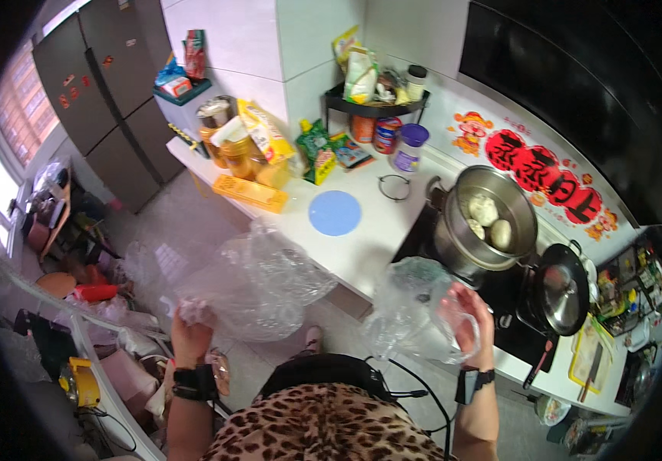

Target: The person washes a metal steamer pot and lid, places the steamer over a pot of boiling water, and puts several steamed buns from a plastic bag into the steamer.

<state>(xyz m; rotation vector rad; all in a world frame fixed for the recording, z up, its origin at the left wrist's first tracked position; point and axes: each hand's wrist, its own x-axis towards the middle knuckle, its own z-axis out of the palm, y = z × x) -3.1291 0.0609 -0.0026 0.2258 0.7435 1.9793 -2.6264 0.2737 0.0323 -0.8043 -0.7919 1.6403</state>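
Observation:
My left hand (193, 337) grips a bunched end of a large clear plastic bag (267, 288), which spreads out to the right over the floor and the counter's front edge. Over on the other side, my right hand (472, 322) holds a second clear plastic bag (409, 305) by its handle part, beside the front of the cooktop. This bag hangs crumpled, and I see nothing clearly inside it. Behind it a steel pot (452, 230) stands on the cooktop with pale, rounded food pieces (483, 209) inside, resembling steamed buns.
A blue round mat (335, 213) and a wire ring (394, 188) lie on the white counter (348, 259). A yellow box (250, 193) sits near its edge. A lidded wok (561, 288) is right of the pot. Farther right, a knife (597, 357) rests on a cutting board (581, 351).

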